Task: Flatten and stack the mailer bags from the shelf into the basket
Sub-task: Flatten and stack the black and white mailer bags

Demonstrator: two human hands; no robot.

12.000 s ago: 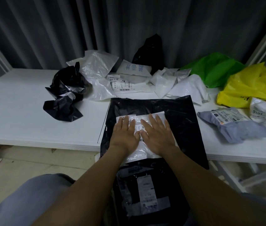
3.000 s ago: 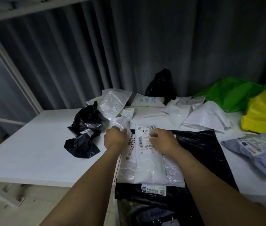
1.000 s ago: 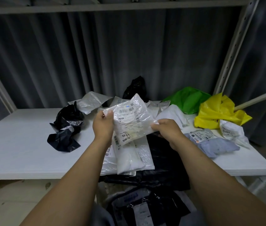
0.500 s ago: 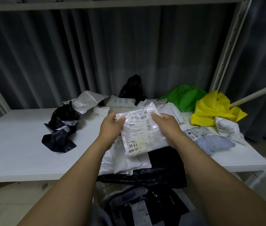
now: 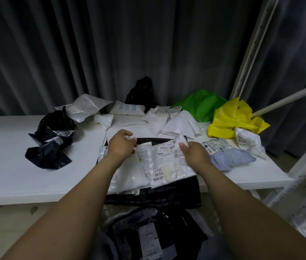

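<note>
A clear crinkled mailer bag [image 5: 165,162] with a barcode label lies over white flattened bags [image 5: 129,177] on a big black mailer [image 5: 154,196] at the shelf's front edge. My left hand [image 5: 122,145] pinches its top left corner. My right hand [image 5: 195,154] grips its top right edge. Below the shelf edge, between my arms, a basket's contents show: dark bags with a white label [image 5: 148,235]. Crumpled bags are scattered over the white shelf [image 5: 17,166] behind.
Black crumpled bags [image 5: 52,139] lie at left, white ones [image 5: 167,121] at the back middle, a green bag [image 5: 202,104] and a yellow bag [image 5: 234,121] at right, a grey-blue mailer [image 5: 229,158] beside my right hand. A metal upright [image 5: 251,45] stands at right.
Both hands have brought the clear bag down from mid-air onto the pile of flattened bags. The view has tilted downward.
</note>
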